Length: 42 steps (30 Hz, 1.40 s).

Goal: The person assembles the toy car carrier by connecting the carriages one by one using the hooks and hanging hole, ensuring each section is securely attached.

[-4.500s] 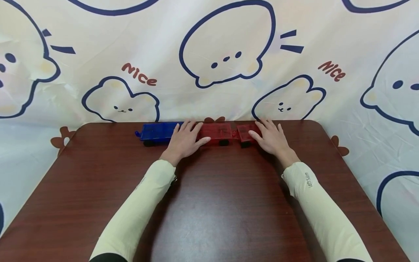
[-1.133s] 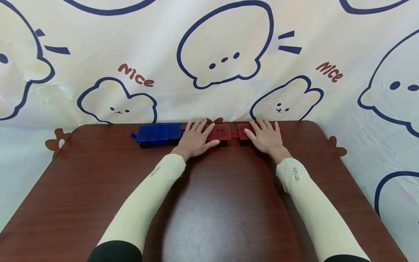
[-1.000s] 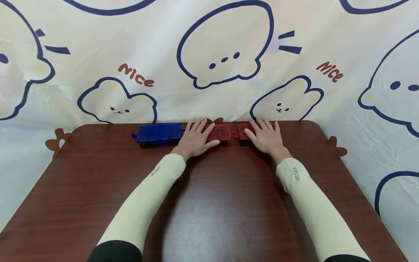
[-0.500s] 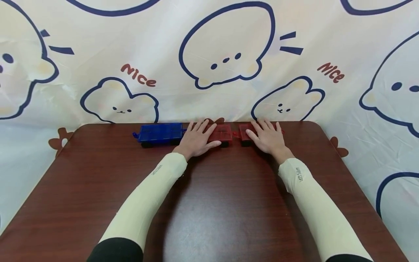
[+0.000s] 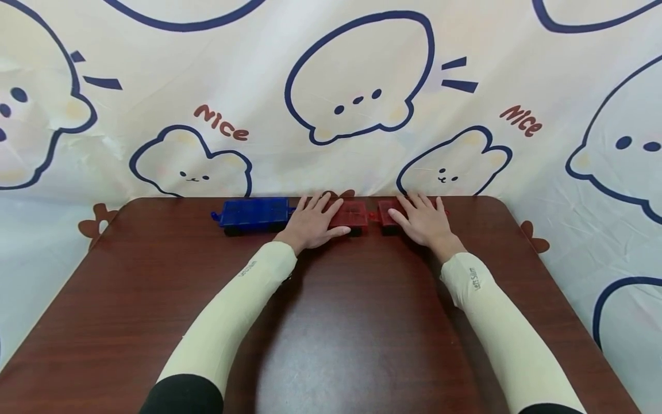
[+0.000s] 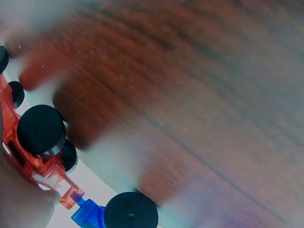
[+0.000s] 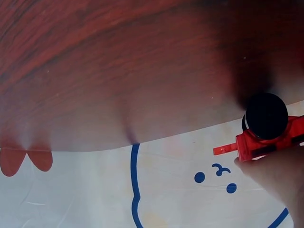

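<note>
Three toy wagons stand in a row along the table's far edge in the head view: a blue wagon (image 5: 253, 213) at the left, a red wagon (image 5: 354, 215) in the middle and a second red wagon (image 5: 386, 211) to its right. My left hand (image 5: 314, 219) lies flat on the middle red wagon with straight fingers. My right hand (image 5: 421, 218) lies flat over the right red wagon and hides most of it. The left wrist view shows the red wagon (image 6: 28, 159) coupled to the blue wagon (image 6: 90, 217), with black wheels. In the right wrist view, the other red wagon (image 7: 273, 140) sits under my palm.
The dark wooden table (image 5: 331, 322) stretches bare toward me. A cartoon-printed cloth (image 5: 357, 92) hangs right behind the wagons and drapes past the table's far edge and sides. The rounded table corners lie at the far left and far right.
Both hands stay flat on the red wagons. Since 4.5 s ago my left hand has shifted a little to the right; the head view has shifted slightly.
</note>
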### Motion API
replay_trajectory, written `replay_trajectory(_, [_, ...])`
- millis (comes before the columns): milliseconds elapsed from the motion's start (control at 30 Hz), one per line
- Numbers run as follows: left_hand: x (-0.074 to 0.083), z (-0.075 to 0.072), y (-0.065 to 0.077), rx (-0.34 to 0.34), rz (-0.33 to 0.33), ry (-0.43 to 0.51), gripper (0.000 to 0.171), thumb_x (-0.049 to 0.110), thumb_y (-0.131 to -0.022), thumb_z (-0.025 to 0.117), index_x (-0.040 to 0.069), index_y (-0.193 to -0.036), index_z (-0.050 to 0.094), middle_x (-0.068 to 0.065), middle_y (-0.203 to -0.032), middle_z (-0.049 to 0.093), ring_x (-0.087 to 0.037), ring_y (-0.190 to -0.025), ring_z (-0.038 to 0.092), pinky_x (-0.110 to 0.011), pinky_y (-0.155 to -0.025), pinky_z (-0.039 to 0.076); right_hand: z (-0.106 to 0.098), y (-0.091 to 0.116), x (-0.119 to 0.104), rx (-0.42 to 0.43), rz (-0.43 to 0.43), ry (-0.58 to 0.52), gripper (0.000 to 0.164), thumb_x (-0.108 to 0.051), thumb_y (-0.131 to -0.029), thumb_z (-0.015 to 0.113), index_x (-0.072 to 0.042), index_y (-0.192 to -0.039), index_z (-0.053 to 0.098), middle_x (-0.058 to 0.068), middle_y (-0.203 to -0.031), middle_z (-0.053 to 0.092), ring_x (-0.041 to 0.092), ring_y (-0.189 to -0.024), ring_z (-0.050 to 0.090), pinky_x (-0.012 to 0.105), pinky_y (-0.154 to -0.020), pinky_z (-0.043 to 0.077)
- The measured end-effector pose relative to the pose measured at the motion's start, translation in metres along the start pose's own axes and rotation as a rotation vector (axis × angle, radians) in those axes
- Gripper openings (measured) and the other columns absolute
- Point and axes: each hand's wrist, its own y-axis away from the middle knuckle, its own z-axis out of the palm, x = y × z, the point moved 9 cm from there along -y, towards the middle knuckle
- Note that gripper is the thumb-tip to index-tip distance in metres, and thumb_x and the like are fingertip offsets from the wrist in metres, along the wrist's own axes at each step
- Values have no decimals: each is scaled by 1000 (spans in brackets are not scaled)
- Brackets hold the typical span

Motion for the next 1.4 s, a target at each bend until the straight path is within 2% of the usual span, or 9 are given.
replay_trajectory(300, [1, -4, 1, 0, 9, 8, 88, 78, -96, 30, 24, -164, 18, -12, -168, 17, -34, -155, 9, -56, -122, 7, -2, 2, 3, -1, -3, -10, 87, -75, -98, 18, -17, -163, 24, 16, -167, 19, 37, -153, 11, 68, -117, 1])
replay_trajectory(633, [-6, -12, 7, 36, -5, 22, 86, 76, -96, 33, 22, -163, 23, -13, -166, 19, -34, -154, 12, -56, -122, 8, -12, 1, -11, 47, -40, -28, 80, -70, -101, 25, -18, -162, 27, 16, -166, 22, 36, -153, 14, 68, -117, 4])
replay_trajectory(1167, [-38, -18, 24, 91, -76, 96, 86, 75, -96, 35, 21, -162, 26, -13, -166, 21, -37, -154, 10, -60, -121, 7, -14, -3, -27, 56, -60, -43, 79, -70, -102, 24, -18, -161, 30, 13, -166, 24, 34, -153, 13, 67, -118, 6])
replay_trajectory(1400, [-59, -19, 33, 73, -144, 120, 90, 77, -96, 31, 19, -163, 21, -15, -168, 16, -37, -155, 4, -60, -121, 5, -16, -3, -29, 50, -56, -46, 78, -69, -102, 26, -18, -161, 29, 14, -166, 23, 35, -154, 12, 66, -118, 5])
